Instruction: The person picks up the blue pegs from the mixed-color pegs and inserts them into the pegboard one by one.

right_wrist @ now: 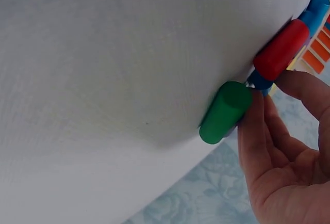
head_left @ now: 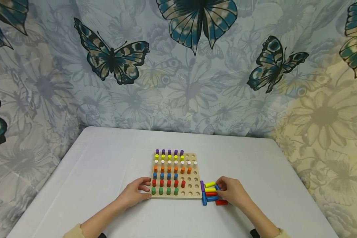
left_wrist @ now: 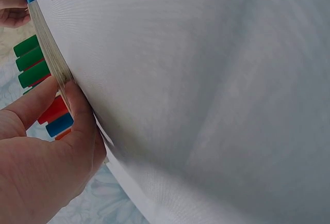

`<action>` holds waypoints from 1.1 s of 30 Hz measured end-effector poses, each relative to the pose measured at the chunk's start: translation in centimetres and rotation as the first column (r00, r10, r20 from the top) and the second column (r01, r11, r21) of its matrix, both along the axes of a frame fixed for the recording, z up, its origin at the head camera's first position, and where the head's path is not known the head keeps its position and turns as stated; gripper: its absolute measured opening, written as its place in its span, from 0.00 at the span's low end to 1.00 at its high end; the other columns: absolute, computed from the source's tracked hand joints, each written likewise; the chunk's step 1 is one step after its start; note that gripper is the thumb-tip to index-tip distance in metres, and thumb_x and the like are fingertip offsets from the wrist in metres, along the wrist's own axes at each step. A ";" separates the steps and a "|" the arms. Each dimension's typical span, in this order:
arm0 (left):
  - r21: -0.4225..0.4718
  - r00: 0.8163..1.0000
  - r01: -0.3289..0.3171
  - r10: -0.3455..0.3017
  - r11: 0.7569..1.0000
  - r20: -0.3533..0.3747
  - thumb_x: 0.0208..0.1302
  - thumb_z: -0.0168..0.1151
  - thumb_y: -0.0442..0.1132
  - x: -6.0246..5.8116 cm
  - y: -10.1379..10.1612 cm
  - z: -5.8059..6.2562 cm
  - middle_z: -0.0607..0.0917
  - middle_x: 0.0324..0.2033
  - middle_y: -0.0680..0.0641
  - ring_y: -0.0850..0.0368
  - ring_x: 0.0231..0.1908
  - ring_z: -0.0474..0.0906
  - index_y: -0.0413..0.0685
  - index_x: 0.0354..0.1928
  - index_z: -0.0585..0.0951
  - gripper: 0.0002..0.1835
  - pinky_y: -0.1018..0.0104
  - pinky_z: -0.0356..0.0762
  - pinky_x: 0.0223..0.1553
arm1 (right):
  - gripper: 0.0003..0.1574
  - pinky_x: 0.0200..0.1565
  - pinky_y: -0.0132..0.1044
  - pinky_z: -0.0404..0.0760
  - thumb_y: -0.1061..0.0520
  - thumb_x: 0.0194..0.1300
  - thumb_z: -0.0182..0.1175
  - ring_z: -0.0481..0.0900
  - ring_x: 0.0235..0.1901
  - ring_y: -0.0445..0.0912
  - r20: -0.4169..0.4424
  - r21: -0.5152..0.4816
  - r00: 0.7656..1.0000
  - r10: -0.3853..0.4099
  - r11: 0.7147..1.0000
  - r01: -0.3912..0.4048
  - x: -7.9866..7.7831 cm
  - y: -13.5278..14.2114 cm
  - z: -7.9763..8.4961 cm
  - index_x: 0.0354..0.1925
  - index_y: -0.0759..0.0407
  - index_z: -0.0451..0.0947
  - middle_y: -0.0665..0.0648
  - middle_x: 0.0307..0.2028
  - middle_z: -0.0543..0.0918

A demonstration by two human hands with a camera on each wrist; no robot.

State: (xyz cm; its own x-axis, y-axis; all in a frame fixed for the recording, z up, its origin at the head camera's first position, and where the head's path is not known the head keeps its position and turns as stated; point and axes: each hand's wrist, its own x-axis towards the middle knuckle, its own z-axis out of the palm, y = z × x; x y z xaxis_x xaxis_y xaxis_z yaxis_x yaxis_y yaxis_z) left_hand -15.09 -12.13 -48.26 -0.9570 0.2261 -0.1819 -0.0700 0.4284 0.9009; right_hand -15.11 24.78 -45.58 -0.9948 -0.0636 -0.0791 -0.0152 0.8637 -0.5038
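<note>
A wooden pegboard (head_left: 186,189) is set on the white desk (head_left: 116,148). Its left side, towards 8 o'clock, is held between the thumb and fingers of the left hand (head_left: 134,192). By the right hand (head_left: 233,191), at about 4 o'clock from the board, a blue peg (head_left: 217,187) is pinched at the fingertips. Just beside it, loose pegs are laid in a cluster at the board's 4 o'clock corner: a purple one (head_left: 202,186), two yellow ones, red ones and more blue ones; in the right wrist view a green peg (right_wrist: 225,113) is also seen, by the fingertips. On the board, upright pegs are ranged in rows from 12 to 6 o'clock: purple, yellow, white, orange, blue, red, green. Only the white row is filled; towards 3 o'clock, bare holes are shown in the others. At 12 o'clock, beyond the desk, a butterfly-patterned cloth (head_left: 193,89) is hung.
</note>
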 end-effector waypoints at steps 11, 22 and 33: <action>-0.013 1.000 0.008 -0.008 1.000 -0.010 0.51 0.74 0.32 0.0 0.0 -0.2 0.80 0.46 0.49 0.57 0.42 0.77 0.35 0.60 0.74 0.32 0.64 0.75 0.43 | 0.15 0.34 0.36 0.77 0.65 0.51 0.71 0.71 0.28 0.43 -0.025 0.030 1.000 0.011 1.000 -0.010 0.0 0.0 -0.3 0.39 0.61 0.81 0.50 0.27 0.77; -0.013 1.000 0.003 -0.003 1.000 -0.012 0.51 0.73 0.30 0.0 0.0 0.0 0.80 0.45 0.48 0.57 0.42 0.77 0.35 0.60 0.74 0.32 0.65 0.75 0.41 | 0.15 0.35 0.36 0.78 0.64 0.51 0.71 0.71 0.29 0.43 -0.030 0.022 1.000 0.001 1.000 0.000 0.0 0.1 -0.3 0.39 0.60 0.80 0.50 0.28 0.77; -0.013 1.000 0.002 -0.003 1.000 -0.017 0.50 0.74 0.31 0.0 0.0 -0.1 0.80 0.45 0.49 0.57 0.42 0.77 0.35 0.60 0.74 0.32 0.66 0.75 0.42 | 0.16 0.36 0.34 0.78 0.63 0.51 0.71 0.73 0.30 0.43 -0.039 -0.025 0.998 -0.046 0.999 0.045 0.0 0.1 -0.4 0.40 0.57 0.80 0.49 0.28 0.77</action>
